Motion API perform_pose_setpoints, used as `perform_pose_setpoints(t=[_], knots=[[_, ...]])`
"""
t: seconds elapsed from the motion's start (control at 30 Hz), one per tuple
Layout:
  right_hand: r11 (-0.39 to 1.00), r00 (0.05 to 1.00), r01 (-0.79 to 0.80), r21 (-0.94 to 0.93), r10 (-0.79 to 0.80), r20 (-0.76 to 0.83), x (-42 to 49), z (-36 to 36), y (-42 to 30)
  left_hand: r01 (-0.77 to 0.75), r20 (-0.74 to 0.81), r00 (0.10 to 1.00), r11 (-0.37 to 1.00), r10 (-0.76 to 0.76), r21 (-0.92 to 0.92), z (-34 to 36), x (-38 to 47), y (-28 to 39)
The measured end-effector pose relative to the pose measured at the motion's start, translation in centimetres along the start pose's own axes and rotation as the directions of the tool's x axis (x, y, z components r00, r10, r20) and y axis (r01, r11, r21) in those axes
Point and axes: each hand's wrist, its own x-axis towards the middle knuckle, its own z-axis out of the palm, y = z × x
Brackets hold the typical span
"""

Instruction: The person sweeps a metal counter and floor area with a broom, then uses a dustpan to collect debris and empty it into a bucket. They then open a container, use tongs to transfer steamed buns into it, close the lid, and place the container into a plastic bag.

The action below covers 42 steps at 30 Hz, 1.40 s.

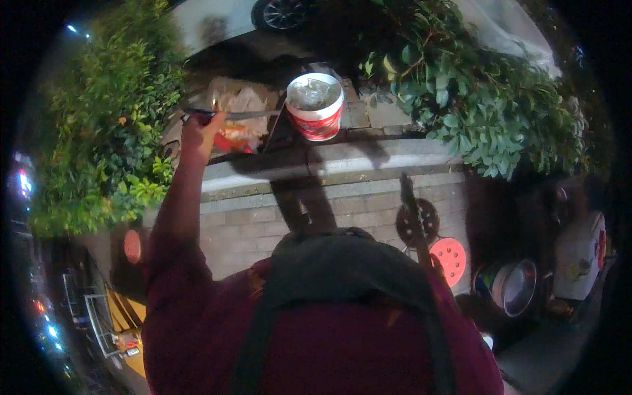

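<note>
My left hand (200,129) reaches forward over the kerb, closed around the dark handle of a long-bladed tool (247,115). Its flat grey blade points right, towards a white and red bucket (316,129) that holds water and something clear. Below the blade is a blurred heap of brown and red wrapping (247,101). Low on the right, my right hand (437,266) is dim and partly covered. A long dark tool (412,202) runs up from it over the paving; its kind is unclear.
A pale kerb (340,165) crosses ahead between leafy bushes at left (113,128) and right (469,108). A red stool (452,259) with holes stands by my right side, and a metal basin (518,287) lies farther right. A parked car (222,22) is beyond.
</note>
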Motion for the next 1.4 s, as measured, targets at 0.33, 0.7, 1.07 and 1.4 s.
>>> perform_pose_setpoints(t=[0.33, 0.7, 1.07, 1.4], knots=[[0.989, 0.964, -0.126, 0.082, 0.141, -0.224, -3.0, 8.8, -4.1, -0.427, 0.709, 0.571, 0.887, 0.414, -0.175, 18.6, 14.9, -4.9], [0.966, 0.912, -0.257, 0.035, 0.254, -0.321, -5.6, 20.1, -11.2, -0.805, 0.999, -0.009, 0.593, 0.032, -0.026, 28.2, 14.6, -11.6], [0.852, 0.973, 0.115, -0.51, -0.199, -0.114, -0.9, 23.9, -24.8, -0.902, 0.999, -0.027, 0.432, -0.031, -0.011, 27.5, 12.0, -14.4], [0.435, 0.936, 0.306, -0.847, -0.298, 0.185, 9.7, 26.9, -37.3, -0.899, 0.996, -0.042, 0.438, -0.082, -0.002, 27.5, 10.9, -14.1]])
